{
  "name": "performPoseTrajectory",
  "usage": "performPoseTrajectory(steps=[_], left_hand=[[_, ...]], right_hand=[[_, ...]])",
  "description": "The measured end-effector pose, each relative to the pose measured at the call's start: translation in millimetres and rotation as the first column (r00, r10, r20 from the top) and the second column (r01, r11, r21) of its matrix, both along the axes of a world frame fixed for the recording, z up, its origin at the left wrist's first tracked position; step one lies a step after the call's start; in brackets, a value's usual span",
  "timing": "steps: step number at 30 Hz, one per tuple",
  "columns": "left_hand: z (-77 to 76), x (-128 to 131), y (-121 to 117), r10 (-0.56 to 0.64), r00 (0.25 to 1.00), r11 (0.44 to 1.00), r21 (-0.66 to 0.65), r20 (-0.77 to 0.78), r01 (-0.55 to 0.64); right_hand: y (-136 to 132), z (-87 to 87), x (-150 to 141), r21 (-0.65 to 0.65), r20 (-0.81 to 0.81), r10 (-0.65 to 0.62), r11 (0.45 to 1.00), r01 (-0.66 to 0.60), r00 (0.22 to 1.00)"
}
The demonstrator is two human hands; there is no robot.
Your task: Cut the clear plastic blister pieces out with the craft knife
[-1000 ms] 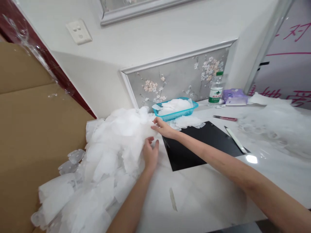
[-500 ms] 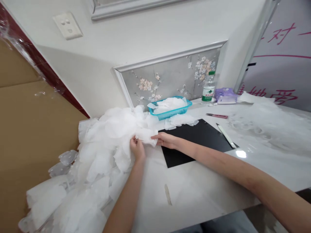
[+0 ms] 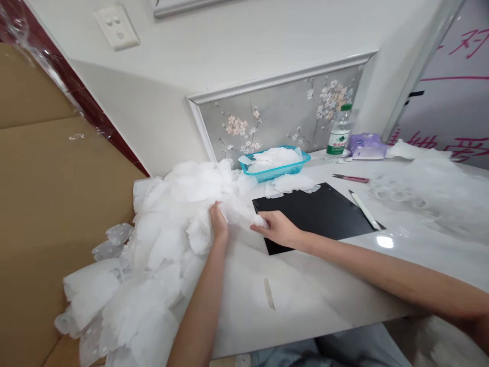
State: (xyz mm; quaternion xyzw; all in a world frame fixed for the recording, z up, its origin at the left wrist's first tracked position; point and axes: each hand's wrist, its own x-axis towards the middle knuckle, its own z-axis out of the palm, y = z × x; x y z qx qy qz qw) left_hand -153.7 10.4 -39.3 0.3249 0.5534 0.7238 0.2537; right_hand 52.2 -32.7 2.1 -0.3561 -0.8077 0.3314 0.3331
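Working at a white marble-look table (image 3: 305, 285), the person has a black board (image 3: 317, 209) lying flat before them, with a slim white tool (image 3: 364, 210) resting on its right corner and pink-handled scissors (image 3: 350, 178) just beyond it. Along the back stand a teal plastic basket (image 3: 267, 171) filled with white pieces, a water bottle (image 3: 338, 133) and a purple packet (image 3: 367, 147), below a floral wall panel (image 3: 275, 112) and a white wall socket plate (image 3: 116, 26). A brown cardboard sheet (image 3: 57, 204) rises at the left, and a glossy panel with pink characters (image 3: 451, 102) stands at the right. The heap of sheer white pieces (image 3: 171, 229) sits at the table's left end, pressed against the cardboard sheet. The left hand (image 3: 218, 221) is bunched against a fold of the heap, though whether it pinches I cannot tell. The open right hand (image 3: 277, 228) lies over the drawn-out tip of that fold, beside the board's near left corner. Compared with half a second ago, the hands stand farther apart, the fold stretches longer between them, and the right hand has slid toward the board's near edge.
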Motion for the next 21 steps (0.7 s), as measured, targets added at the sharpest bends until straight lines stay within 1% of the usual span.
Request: performPoseTrajectory(steps=[4,7,9,10,11,13,14,15,16,19,21], left_hand=[[1.9,-1.1,3.3,-0.043,0.998,0.996,-0.081,0.043,0.047],[3.7,-0.2,5.5,-0.069,0.996,0.991,-0.112,0.06,0.075],[4.8,0.8,5.6,-0.068,0.996,0.99,-0.118,0.062,0.075],[5.3,1.3,5.3,-0.065,0.996,0.99,-0.118,0.06,0.072],[5.8,1.9,4.9,-0.063,0.996,0.991,-0.115,0.055,0.069],[6.7,3.1,3.8,-0.059,0.997,0.992,-0.107,0.044,0.063],[7.1,3.8,3.3,-0.057,0.998,0.993,-0.1,0.036,0.06],[7.5,4.5,2.9,-0.055,0.998,0.994,-0.091,0.027,0.057],[7.9,5.2,2.7,-0.053,0.998,0.995,-0.08,0.017,0.054],[8.6,7.4,2.4,-0.046,0.999,0.998,-0.043,-0.024,0.045],[8.7,8.4,2.1,-0.041,0.997,0.999,-0.024,-0.058,0.04]], right_hand=[[-22.2,4.8,16.7,0.181,0.153,0.033,0.982,-0.061,0.988],[-38.3,9.9,33.2,0.283,0.24,0.07,0.949,-0.138,0.968],[-50.5,14.2,44.9,0.367,0.275,0.078,0.913,-0.18,0.958],[-57.2,16.6,50.5,0.44,0.286,0.067,0.877,-0.193,0.956],[-64.5,19.0,55.8,0.534,0.293,0.048,0.82,-0.205,0.955],[-80.2,23.4,65.6,0.705,0.294,-0.002,0.676,-0.215,0.956],[-88.4,25.2,70.3,0.754,0.293,-0.021,0.62,-0.217,0.956],[-96.7,26.6,75.1,0.772,0.298,-0.036,0.597,-0.218,0.954],[-105.0,27.4,80.2,0.774,0.306,-0.049,0.595,-0.218,0.951],[-127.6,26.6,97.8,0.747,0.336,-0.071,0.627,-0.22,0.939],[-140.1,23.6,112.2,0.736,0.348,-0.077,0.64,-0.221,0.935]])
